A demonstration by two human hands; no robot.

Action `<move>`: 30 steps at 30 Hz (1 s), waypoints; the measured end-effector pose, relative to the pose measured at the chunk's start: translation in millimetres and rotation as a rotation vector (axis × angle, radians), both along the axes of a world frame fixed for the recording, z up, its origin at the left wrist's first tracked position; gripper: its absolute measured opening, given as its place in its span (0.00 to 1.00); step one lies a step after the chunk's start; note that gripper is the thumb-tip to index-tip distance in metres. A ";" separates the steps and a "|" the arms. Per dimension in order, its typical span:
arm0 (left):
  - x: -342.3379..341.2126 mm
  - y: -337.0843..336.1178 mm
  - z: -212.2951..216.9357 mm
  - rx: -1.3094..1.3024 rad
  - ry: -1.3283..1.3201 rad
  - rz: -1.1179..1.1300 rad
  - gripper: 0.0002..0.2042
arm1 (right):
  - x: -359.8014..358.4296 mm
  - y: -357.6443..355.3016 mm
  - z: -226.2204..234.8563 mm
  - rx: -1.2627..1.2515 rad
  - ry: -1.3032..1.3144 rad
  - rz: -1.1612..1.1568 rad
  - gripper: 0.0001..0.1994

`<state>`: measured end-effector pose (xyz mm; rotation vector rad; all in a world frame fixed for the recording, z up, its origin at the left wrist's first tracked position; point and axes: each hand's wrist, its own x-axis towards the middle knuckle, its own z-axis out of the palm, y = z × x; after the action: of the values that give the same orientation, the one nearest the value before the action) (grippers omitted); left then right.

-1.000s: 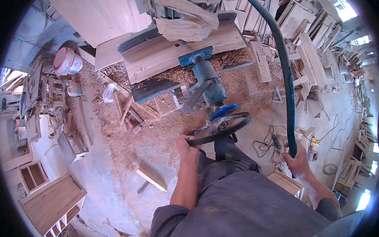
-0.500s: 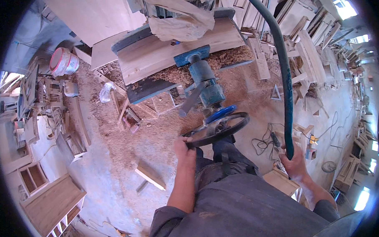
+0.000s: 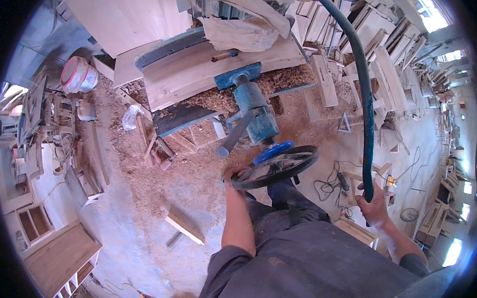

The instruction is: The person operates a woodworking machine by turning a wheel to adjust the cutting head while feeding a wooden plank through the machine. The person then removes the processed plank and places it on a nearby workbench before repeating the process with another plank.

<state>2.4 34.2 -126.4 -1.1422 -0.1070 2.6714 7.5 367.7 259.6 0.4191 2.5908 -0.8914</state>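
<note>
My left hand is closed around the left side of a black handwheel, its fingers partly hidden by the rim. Next to the wheel, a smaller blue ring sits on the shaft of a blue machine screw assembly. A grey lever sticks out from that assembly. On the right, my right hand grips the lower end of a long dark green bar that runs up past the machine. A wide pale wooden board lies on the machine bed behind the screw.
Sawdust and shavings cover the floor by the machine. A wood block lies left of my legs. A white bucket stands at the far left. Stacked timber fills the right rear; a corded power tool lies beyond my right hand.
My left hand has shifted forward and inward over the wheel's rim. The grey lever has swung toward me. My right hand keeps its grip on the bar; the view has shifted slightly.
</note>
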 end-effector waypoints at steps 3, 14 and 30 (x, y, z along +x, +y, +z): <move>7.9 -25.4 32.7 -0.213 -0.160 0.021 0.05 | -0.9 -14.6 -2.6 0.000 0.019 0.037 0.12; -10.6 2.3 198.5 -0.808 -0.429 0.094 0.30 | 1.2 -50.5 0.8 0.075 -0.097 0.054 0.16; 2.0 -11.6 14.7 0.125 -0.068 0.040 0.06 | -9.8 -20.4 -9.5 0.022 -0.057 -0.032 0.13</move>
<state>4.3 22.6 -111.7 -1.2037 -0.3073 2.6185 -2.3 347.3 250.1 0.4866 2.5509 -0.8498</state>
